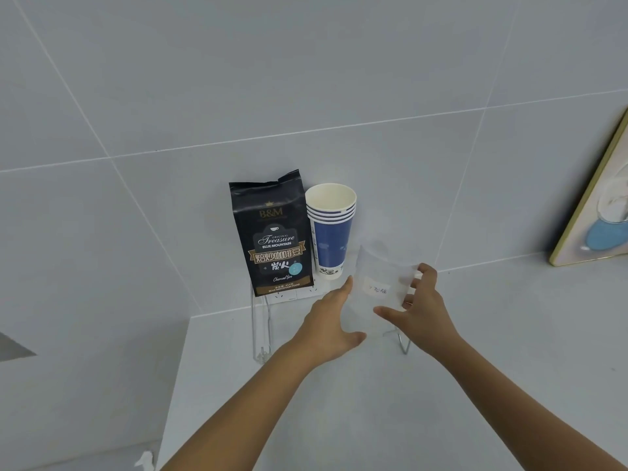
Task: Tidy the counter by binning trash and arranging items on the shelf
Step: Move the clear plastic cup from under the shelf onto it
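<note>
A clear plastic container (382, 266) with a small white label stands at the right end of a see-through shelf (261, 331) against the tiled wall. My left hand (331, 322) lies flat against the container's left side, fingers stretched and thumb apart. My right hand (421, 307) wraps its right side, with the fingers behind and the thumb in front. To the left on the same shelf stand a stack of blue paper cups (331, 243) and a black coffee bean bag (273, 239), both upright and touching each other.
A framed picture (599, 198) leans on the wall at the far right. The grey counter (339, 402) ends in an edge at the left, where a small white scrap (146, 459) lies lower down.
</note>
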